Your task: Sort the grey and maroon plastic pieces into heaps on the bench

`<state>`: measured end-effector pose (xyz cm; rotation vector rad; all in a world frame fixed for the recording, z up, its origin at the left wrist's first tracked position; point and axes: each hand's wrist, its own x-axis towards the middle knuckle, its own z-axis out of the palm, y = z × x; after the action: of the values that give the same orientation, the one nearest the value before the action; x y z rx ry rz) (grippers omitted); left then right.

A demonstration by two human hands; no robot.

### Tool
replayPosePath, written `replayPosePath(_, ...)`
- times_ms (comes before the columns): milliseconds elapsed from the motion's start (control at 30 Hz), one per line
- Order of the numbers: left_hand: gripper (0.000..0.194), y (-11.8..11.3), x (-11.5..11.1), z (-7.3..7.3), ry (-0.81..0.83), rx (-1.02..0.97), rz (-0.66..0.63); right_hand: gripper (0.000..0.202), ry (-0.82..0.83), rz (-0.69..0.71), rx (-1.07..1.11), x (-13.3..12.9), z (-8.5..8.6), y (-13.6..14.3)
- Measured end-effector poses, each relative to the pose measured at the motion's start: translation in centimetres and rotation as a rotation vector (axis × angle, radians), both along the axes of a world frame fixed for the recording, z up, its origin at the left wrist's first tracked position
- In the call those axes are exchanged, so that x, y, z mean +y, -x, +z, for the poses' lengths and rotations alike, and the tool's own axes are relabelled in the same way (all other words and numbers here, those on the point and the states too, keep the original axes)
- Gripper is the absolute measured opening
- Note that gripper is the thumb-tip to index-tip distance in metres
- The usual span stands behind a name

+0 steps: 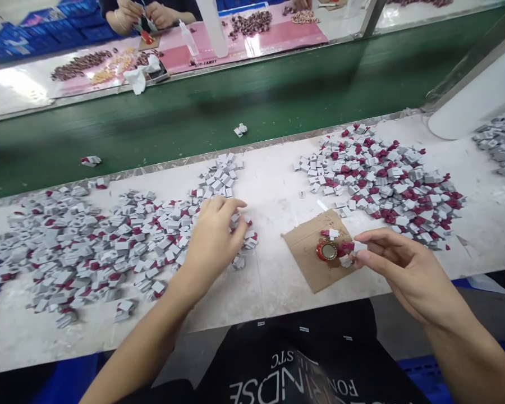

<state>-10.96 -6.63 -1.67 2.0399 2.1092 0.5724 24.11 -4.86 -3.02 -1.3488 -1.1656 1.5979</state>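
My right hand [398, 266] pinches a small grey-and-maroon plastic piece [348, 247] between thumb and fingertips. It holds the piece over the right side of a cardboard square [305, 235]. On the cardboard sits a small round red-rimmed cap [329, 251], with a second grey-and-maroon piece [330, 234] just behind it. My left hand [214, 235] reaches over the right edge of a wide heap of grey and maroon pieces [109, 241]. Its thumb and index finger are apart, and the other fingertips are hidden from view.
Another heap of such pieces [379, 174] lies behind the cardboard. A white post [467, 112] rises at the right, beside a grey heap [503, 146]. Beyond the table runs a green belt [278, 101] carrying a few pieces. A co-worker's hands [147, 15] work across it.
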Motion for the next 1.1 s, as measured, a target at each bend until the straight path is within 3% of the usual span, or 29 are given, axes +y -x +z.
replayPosePath(167,0.029,3.8,0.5,-1.3,0.158,0.106,-0.001,0.037,-0.041,-0.094,0.017,-0.1,-0.9,-0.2)
replayPosePath(367,0.025,3.7,2.0,-1.2,0.187,0.086,-0.036,0.034,-0.071,-0.115,0.039,0.1,-1.1,0.5)
replayPosePath(533,0.022,1.7,2.3,1.1,0.232,-0.019,0.062,0.028,-0.094,-0.12,0.026,-0.4,-1.0,0.5)
replayPosePath(600,0.025,0.5,2.1,2.0,0.256,-0.116,0.111,0.026,-0.111,-0.105,0.026,-0.6,-0.9,0.5)
replayPosePath(667,0.026,-0.9,2.0,2.2,0.26,-0.279,0.073,0.024,-0.119,-0.088,0.039,-0.8,-0.9,0.6)
replayPosePath(767,0.029,-3.0,2.1,1.4,0.323,-0.554,-0.065,0.023,-0.107,-0.08,0.056,-1.2,-0.8,0.8)
replayPosePath(867,0.027,-4.9,2.6,-0.1,0.45,-0.66,-0.129,0.025,-0.071,-0.069,0.072,-1.5,-0.8,1.0)
replayPosePath(933,0.022,-5.9,2.8,-1.0,0.453,-0.623,-0.152,0.028,-0.041,-0.06,0.078,-1.7,-0.8,1.2)
replayPosePath(1100,0.025,-7.3,3.1,-2.0,0.242,-0.378,-0.248,0.031,-0.008,-0.065,0.063,-2.0,-1.0,1.7)
